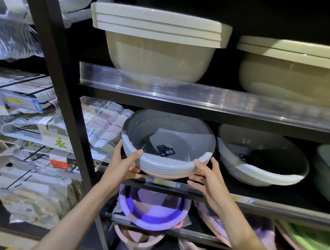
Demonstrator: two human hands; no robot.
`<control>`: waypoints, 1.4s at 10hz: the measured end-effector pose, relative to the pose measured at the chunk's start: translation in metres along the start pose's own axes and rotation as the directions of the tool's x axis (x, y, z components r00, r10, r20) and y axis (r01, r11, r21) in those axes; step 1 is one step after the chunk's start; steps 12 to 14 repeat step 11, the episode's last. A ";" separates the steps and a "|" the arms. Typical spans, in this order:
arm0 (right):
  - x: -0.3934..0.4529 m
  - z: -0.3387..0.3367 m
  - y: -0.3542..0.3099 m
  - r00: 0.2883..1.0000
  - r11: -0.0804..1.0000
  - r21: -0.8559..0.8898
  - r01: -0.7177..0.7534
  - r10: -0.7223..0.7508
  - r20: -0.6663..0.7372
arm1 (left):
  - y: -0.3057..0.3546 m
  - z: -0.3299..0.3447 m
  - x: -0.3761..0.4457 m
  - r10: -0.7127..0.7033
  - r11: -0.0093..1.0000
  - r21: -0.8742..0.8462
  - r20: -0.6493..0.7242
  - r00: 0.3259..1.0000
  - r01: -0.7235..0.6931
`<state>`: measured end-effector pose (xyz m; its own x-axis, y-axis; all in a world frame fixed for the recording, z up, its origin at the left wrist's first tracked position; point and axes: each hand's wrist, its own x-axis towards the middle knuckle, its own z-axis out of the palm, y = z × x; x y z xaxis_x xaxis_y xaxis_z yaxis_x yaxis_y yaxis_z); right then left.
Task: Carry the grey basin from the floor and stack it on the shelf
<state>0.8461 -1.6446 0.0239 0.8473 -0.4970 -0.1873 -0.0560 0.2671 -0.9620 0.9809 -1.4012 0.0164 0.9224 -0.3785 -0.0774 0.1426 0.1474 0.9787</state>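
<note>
A round grey basin (168,142) with a dark label inside tops a stack of several nested basins on the middle shelf (251,201), tilted toward me. My left hand (124,163) grips its left rim, thumb over the edge. On the right side, my right hand (205,174) holds the rim and the underside of the stack. The lowest basins in the stack look pinkish.
A second grey stack (261,161) leans to the right on the same shelf. Beige basins (158,43) fill the shelf above behind a clear lip (199,92). Purple (152,211), pink and green basins sit below. A black upright post (63,94) stands left, packaged hangers beyond it.
</note>
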 end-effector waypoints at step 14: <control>0.036 -0.008 -0.022 0.998 0.971 -0.233 -0.057 0.046 -0.053 | 0.022 -0.006 0.039 -0.097 0.972 0.218 0.033 0.995 0.087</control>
